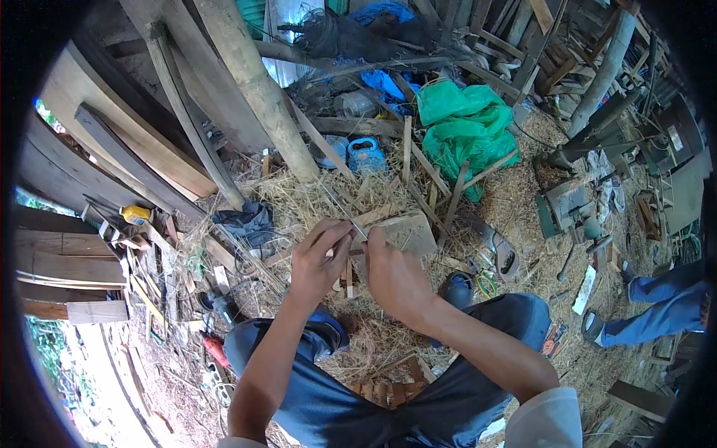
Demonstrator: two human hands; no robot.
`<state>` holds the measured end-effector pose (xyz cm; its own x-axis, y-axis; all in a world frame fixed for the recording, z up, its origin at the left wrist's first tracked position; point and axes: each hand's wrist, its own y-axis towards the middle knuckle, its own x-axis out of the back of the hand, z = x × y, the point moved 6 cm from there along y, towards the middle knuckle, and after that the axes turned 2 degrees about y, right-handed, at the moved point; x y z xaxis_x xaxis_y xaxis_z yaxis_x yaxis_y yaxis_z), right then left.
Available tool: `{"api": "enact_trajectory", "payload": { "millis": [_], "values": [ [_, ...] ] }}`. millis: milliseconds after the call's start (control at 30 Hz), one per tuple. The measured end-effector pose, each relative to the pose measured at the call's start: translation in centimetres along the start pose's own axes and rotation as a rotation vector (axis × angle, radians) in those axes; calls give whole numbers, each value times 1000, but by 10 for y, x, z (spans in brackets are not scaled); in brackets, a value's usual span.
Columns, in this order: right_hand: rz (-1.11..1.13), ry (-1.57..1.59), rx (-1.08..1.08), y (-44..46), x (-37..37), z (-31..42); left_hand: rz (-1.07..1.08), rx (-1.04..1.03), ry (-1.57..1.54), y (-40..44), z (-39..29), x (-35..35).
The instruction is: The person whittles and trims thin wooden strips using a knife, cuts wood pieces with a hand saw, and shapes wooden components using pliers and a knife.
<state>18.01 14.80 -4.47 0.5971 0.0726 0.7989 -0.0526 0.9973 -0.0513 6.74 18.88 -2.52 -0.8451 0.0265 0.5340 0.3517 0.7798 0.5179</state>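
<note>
"What are you gripping?"

"A thin rod [343, 210], slanting up just left of the wooden block [418, 228]. My left hand [314, 263] pinches it between thumb and fingers; my right hand [396, 278] is curled closed on its near end."

"What surrounds the block?"

"Straw [287, 196] to its left, a green plastic sheet [463, 123] beyond it, a blue jug [366, 158] beyond and left."

Single head-worn view, facing forward and down, hands [317, 263] fairly near
</note>
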Motion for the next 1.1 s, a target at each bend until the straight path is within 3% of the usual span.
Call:
{"api": "enact_trajectory", "payload": {
  "millis": [167,233,300,400,467,500,567,600,667,800,867,900,967,1000,1067,1100],
  "values": [
    [50,144,-44,-2,8,3,-45,22,-8,8,-12,21],
    [23,168,-17,-5,9,2,-169,-146,119,33,-29,41],
    [8,190,-1,-10,9,3,-168,-179,114,74,-54,53],
    [31,160,-3,-14,6,4,-125,-283,97,121,-87,50],
    [-42,179,6,-15,8,0,23,-513,379,130,-107,28],
    [-46,175,5,-15,10,-2,20,-517,375,120,-90,11],
    [-21,164,14,-17,12,-3,322,-451,581,90,-27,-48],
    [-30,158,19,-15,15,-1,313,-459,583,95,-31,-46],
    [-11,180,-72,-13,14,-4,386,-178,299,114,-32,-38],
    [-55,217,5,-13,1,-10,265,-373,277,139,-100,-13],
    [-100,249,31,-12,3,-11,243,-548,419,135,-123,-10],
    [-102,251,28,-13,5,-12,247,-550,417,119,-97,-27],
    [-21,279,10,-14,5,-12,536,-443,634,75,-8,-85],
    [-39,265,18,-10,6,-15,518,-459,636,85,-16,-82],
    [-57,211,-13,-11,-9,-16,434,-188,201,99,-30,-59],
    [-55,209,-8,-10,-8,-16,428,-186,203,107,-37,-50]
  ]
}}
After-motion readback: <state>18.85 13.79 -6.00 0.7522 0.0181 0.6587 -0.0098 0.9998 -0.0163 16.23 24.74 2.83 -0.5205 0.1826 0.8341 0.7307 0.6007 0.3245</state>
